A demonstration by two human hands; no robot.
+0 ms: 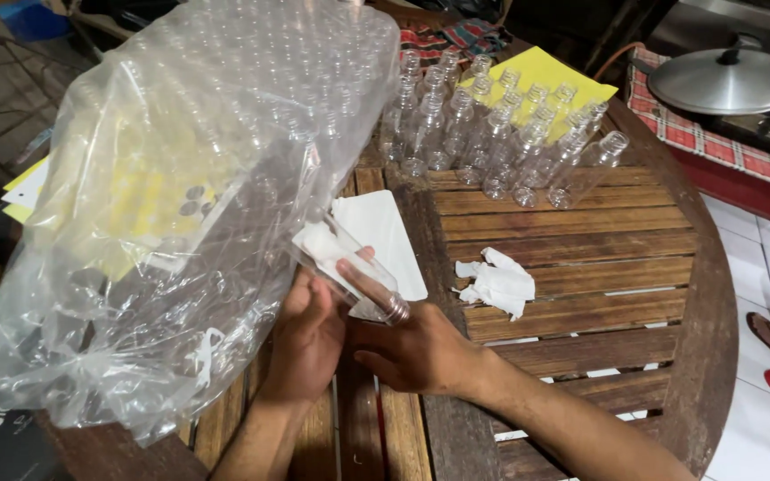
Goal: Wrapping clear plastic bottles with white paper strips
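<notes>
**Slippery bottle held over a slatted surface, with a loose row of bottles close by**

The right hand (pixel 416 352) grips a small clear plastic bottle (pixel 349 267), fingers wrapped along its side, neck end toward the wrist and base pointing up and left. Something white, a label or tissue, sits against the bottle's upper end; I cannot tell which. The left hand (pixel 307 338) lies just beside it, fingers curled up against the lower side of the bottle and the edge of the big clear plastic bag (pixel 180 205); whether it truly grasps anything or only steadies is not clear.

The bottle is smooth and light, held tilted above the wooden slatted surface (pixel 581 223). A loosened grip would likely let it roll, and the gaps between slats could catch it or let small bits drop through. The white backing sheet (pixel 394 236) lies right under the hands, and a crumpled white paper scrap (pixel 496 285) lies just to the right; either could stick to or snag on the bottle.

The bag, stuffed with more bottles, bulges over the surface's left edge and leans toward the hands; a nudge from the left forearm might tip it off. Farther back, upright empty bottles (pixel 501 134) stand packed together on a yellow sheet (pixel 545 76); one knock could topple many.
</notes>
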